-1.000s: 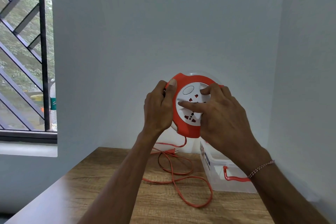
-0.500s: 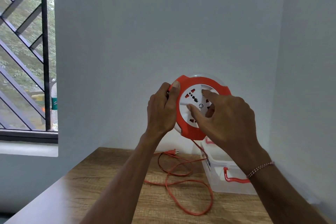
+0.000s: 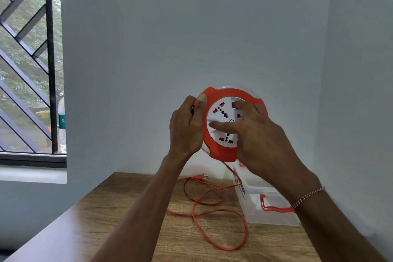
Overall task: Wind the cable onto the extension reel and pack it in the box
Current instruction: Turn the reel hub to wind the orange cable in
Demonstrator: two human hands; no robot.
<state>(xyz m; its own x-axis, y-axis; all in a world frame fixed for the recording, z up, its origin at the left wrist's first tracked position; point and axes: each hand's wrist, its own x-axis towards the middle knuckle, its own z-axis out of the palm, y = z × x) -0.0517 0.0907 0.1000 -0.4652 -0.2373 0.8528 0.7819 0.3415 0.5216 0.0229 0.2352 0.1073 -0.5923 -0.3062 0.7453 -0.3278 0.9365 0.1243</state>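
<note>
Plastic extension reel point(image 3: 221, 151), round with orange rim and white socket face, sits mid-frame: left hand point(image 3: 187, 127) grips its rim, right hand point(image 3: 261, 136) presses curled fingers on the face. Thin orange cable point(image 3: 212, 214) loops over wood-grain table point(image 3: 127, 219) beside clear box point(image 3: 270, 217), lower right.

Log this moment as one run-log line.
left hand grips reel rim | right hand on white hub | cable loose on table | box waiting
</note>
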